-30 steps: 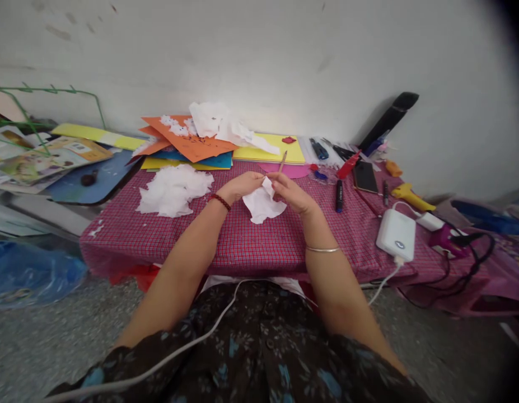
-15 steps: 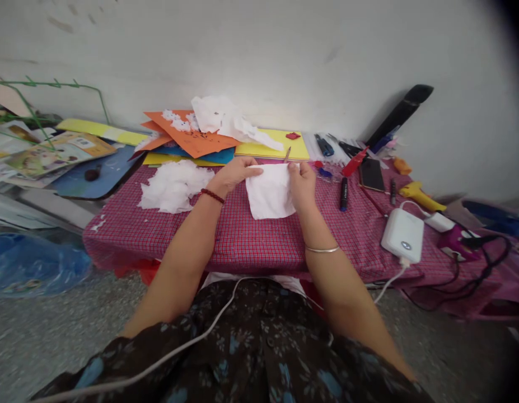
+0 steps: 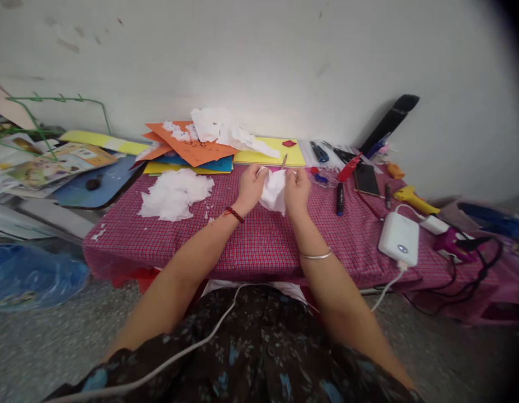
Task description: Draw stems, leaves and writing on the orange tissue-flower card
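Red-checked cloth (image 3: 259, 246) is spread over the table, which is set against a pale wall (image 3: 259, 61). One crumpled white sheet (image 3: 274, 190) is held over the cloth's middle, between the left hand (image 3: 249, 187) and the right hand (image 3: 297, 190). Its left side is pinched by the left fingers, its right side by the right. Its upper edge is run from hand to hand; a lower corner is pointed toward the near table edge. Its long axis cannot be determined, both sides being partly covered. White scraps (image 3: 175, 193) are piled to the left.
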`<state>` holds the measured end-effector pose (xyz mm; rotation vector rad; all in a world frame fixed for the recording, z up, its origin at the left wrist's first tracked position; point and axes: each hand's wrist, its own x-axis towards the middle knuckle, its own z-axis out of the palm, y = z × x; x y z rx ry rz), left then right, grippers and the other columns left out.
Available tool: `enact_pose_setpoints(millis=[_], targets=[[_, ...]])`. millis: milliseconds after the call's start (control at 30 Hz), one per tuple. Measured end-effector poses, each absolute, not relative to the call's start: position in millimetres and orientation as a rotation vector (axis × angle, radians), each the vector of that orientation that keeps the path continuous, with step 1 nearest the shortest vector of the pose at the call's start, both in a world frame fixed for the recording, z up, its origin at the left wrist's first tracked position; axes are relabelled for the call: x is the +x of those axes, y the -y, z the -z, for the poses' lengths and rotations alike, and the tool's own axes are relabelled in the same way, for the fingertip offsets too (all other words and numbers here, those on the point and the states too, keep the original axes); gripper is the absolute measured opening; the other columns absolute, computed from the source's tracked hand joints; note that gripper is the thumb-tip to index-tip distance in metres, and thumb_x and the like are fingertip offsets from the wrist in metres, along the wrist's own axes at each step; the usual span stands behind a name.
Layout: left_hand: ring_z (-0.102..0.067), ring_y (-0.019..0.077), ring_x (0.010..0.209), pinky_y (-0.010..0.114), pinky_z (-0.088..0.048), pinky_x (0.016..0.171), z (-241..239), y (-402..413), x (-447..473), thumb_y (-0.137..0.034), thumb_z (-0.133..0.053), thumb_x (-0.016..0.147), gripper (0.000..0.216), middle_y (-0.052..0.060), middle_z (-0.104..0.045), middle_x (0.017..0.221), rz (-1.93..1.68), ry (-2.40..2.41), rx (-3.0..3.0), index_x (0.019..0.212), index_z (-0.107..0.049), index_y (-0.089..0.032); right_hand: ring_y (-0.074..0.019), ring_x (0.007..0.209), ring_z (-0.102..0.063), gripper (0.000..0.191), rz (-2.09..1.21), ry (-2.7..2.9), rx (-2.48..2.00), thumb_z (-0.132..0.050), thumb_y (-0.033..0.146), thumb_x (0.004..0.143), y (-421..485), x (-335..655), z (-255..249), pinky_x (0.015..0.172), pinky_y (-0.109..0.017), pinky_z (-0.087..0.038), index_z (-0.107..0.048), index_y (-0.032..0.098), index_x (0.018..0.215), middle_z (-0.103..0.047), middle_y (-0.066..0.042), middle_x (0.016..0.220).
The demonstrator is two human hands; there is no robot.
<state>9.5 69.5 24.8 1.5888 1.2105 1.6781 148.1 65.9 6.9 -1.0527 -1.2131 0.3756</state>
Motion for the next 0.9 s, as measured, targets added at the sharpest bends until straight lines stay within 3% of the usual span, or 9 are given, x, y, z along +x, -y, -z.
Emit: enact_pose_setpoints(millis=[233, 367, 467, 567, 700, 900], targets=[[-0.041, 0.0120, 0.067, 0.026, -0.033, 0.064, -28.9, -72.8, 2.3, -0.017, -0.058, 0.091, 0.030, -0.004, -0.042, 0.065, -1.720, -1.314, 1.591, 0.066, -0.042, -0.021, -0.0146, 0.070, -0.052, 0.016, -0.384, 1.197, -1.106, -0.050, 0.035, 0.089, -65.2, 152.9, -11.3, 0.068, -0.029, -0.041, -0.052, 0.023, 0.079, -0.057, 0.002, 0.073], [-0.049, 0.0121, 0.073, 0.024, -0.038, 0.067, -29.3, -77.0, -0.5, -0.025, -0.059, 0.092, 0.023, -0.002, -0.052, 0.072, -1.689, -1.247, 1.406, 0.072, -0.048, -0.020, -0.0164, 0.079, -0.056, 0.015, -0.400, 1.194, -1.094, -0.049, 0.036, 0.088, -68.0, 153.7, -9.6, 0.077, -0.030, -0.045, -0.053, 0.023, 0.081, -0.060, -0.001, 0.080], [-0.060, 0.0154, 0.078, 0.027, -0.045, 0.073, -28.6, -77.4, -4.6, -0.041, -0.061, 0.092, 0.027, 0.003, -0.064, 0.078, -1.467, -1.006, 1.162, 0.077, -0.057, -0.019, -0.0173, 0.084, -0.058, 0.017, -0.456, 1.172, -1.084, -0.046, 0.038, 0.089, -72.1, 155.9, -5.4, 0.080, -0.031, -0.047, -0.054, 0.023, 0.085, -0.061, -0.002, 0.084], [-0.068, 0.0229, 0.088, 0.035, -0.051, 0.083, -27.2, -74.6, -12.5, -0.051, -0.076, 0.078, 0.037, 0.011, -0.073, 0.087, -1.130, -0.722, 1.072, 0.082, -0.067, -0.015, -0.0187, 0.090, -0.059, 0.024, -0.431, 1.186, -1.105, -0.041, 0.044, 0.091, -77.6, 162.3, -1.4, 0.080, -0.032, -0.049, -0.054, 0.024, 0.090, -0.061, -0.003, 0.087], [-0.070, 0.0275, 0.097, 0.042, -0.050, 0.093, -23.0, -69.6, -18.1, -0.028, -0.094, 0.050, 0.050, 0.016, -0.076, 0.097, -0.942, -0.624, 1.149, 0.092, -0.074, -0.010, -0.0206, 0.090, -0.061, 0.038, -0.454, 1.172, -1.122, -0.039, 0.058, 0.090, -83.6, 169.1, 0.6, 0.075, -0.033, -0.052, -0.054, 0.023, 0.091, -0.063, -0.005, 0.088], [-0.070, 0.0203, 0.086, 0.039, -0.054, 0.088, -20.2, -65.4, -9.8, -0.019, -0.089, 0.058, 0.043, 0.013, -0.077, 0.098, -0.986, -0.671, 1.138, 0.098, -0.074, -0.010, -0.0250, 0.101, -0.069, 0.060, -0.978, 1.177, -0.970, -0.041, 0.072, 0.085, -78.9, 164.5, -4.0, 0.083, -0.042, -0.057, -0.055, 0.023, 0.115, -0.069, -0.011, 0.111]])
